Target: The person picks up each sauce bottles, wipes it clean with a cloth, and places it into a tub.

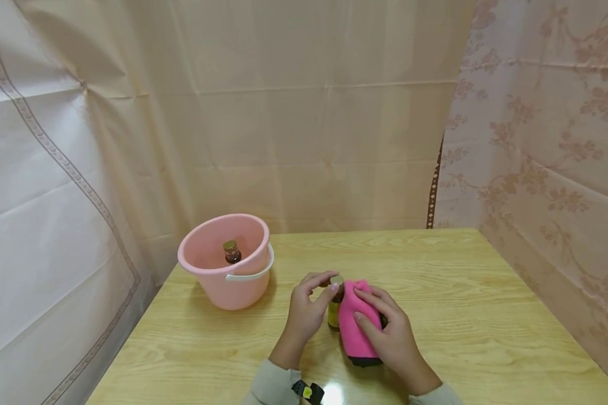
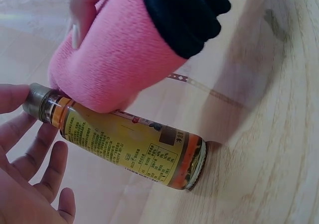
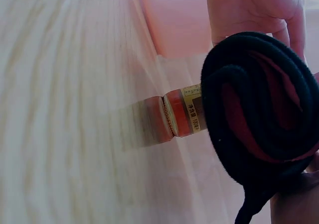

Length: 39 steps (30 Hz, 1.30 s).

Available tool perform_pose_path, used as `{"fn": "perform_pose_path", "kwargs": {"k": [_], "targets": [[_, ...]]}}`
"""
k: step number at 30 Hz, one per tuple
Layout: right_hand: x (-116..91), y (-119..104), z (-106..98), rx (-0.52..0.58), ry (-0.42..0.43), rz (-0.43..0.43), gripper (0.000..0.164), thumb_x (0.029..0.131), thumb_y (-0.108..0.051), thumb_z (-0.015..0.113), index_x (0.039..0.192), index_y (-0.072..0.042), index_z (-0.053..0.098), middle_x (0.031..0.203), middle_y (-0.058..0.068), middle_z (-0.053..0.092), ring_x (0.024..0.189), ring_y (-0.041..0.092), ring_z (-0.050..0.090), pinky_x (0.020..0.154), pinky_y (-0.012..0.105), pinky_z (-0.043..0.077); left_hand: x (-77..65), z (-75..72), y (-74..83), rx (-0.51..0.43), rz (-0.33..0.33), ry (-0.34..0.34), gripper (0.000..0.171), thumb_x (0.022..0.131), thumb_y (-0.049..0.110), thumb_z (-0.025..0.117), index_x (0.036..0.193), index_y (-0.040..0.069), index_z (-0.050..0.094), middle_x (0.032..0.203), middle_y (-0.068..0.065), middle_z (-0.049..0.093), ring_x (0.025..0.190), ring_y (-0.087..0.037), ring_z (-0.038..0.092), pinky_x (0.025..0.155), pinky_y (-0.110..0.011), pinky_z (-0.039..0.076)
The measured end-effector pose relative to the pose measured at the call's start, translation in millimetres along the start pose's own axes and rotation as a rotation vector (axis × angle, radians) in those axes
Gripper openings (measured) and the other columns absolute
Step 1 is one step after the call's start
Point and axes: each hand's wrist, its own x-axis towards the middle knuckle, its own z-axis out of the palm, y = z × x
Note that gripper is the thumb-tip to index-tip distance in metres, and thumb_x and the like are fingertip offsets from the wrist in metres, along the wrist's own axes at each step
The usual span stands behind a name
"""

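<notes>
A small glass bottle (image 1: 333,316) with a yellow label and a metallic cap stands upright on the table. My left hand (image 1: 305,309) pinches its cap (image 2: 37,100) between thumb and fingers. In my right hand (image 1: 396,337) is a rolled pink fleece cloth item (image 1: 356,329) with a black edge; its exact kind cannot be told. The fleece touches the bottle's right side. From below, the right wrist view shows the black edge (image 3: 219,134) folded in layers, hiding the bottle's upper part.
A pink bucket (image 1: 233,289) with a white handle (image 1: 250,275) stands at the table's left. Inside it is another dark bottle (image 1: 231,252) with a gold cap. Curtains (image 1: 309,129) hang behind and beside the wooden table (image 1: 486,326).
</notes>
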Motion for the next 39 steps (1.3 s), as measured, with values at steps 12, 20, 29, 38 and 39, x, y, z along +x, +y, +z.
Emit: {"fn": "perform_pose_path", "kwargs": {"k": [12,20,29,38,39], "targets": [[-2.3,4.2,-1.4,-0.105,-0.034,0.082,0.042,0.094,-0.016,0.078,0.134,-0.027,0.07,0.141,-0.001,0.06,0.119,0.021,0.064,0.088,0.024,0.057,-2.1,1.9,-3.7,-0.002,-0.001,-0.016,0.025,0.097,0.027,0.074,0.121,0.021,0.078,0.108,0.004,0.072,0.107,-0.017,0.064,0.104,-0.053,0.037],[0.2,5.7,-0.3,-0.193,-0.069,0.19,0.043,0.092,-0.014,0.079,0.133,-0.026,0.071,0.142,0.0,0.061,0.125,0.023,0.062,0.094,0.031,0.055,-2.0,0.5,-4.3,-0.008,-0.003,-0.014,0.022,0.097,0.028,0.074,0.118,0.033,0.077,0.108,0.005,0.072,0.107,-0.015,0.064,0.103,-0.051,0.038],[1.7,9.2,1.7,-0.287,-0.14,0.268,0.041,0.092,-0.015,0.078,0.133,-0.022,0.071,0.139,0.002,0.064,0.127,0.023,0.061,0.102,0.045,0.051,-1.9,-0.1,-3.7,0.01,0.019,-0.014,0.023,0.097,0.027,0.074,0.12,0.025,0.078,0.108,0.004,0.073,0.106,-0.016,0.064,0.101,-0.045,0.037],[2.1,8.1,2.9,-0.308,-0.146,0.271,0.042,0.092,-0.014,0.077,0.133,-0.02,0.071,0.137,0.004,0.064,0.127,0.025,0.061,0.104,0.049,0.051,-1.2,-0.6,-0.7,0.0,0.015,-0.017,0.027,0.098,0.027,0.073,0.122,0.018,0.077,0.11,0.002,0.073,0.107,-0.017,0.064,0.102,-0.049,0.043],[2.0,8.0,3.0,-0.307,-0.145,0.269,0.042,0.092,-0.014,0.077,0.133,-0.02,0.071,0.137,0.004,0.064,0.128,0.025,0.061,0.104,0.049,0.05,-1.2,-0.7,-0.9,-0.003,0.012,-0.015,0.027,0.098,0.027,0.073,0.123,0.018,0.077,0.111,0.002,0.073,0.107,-0.017,0.064,0.103,-0.051,0.043]]}}
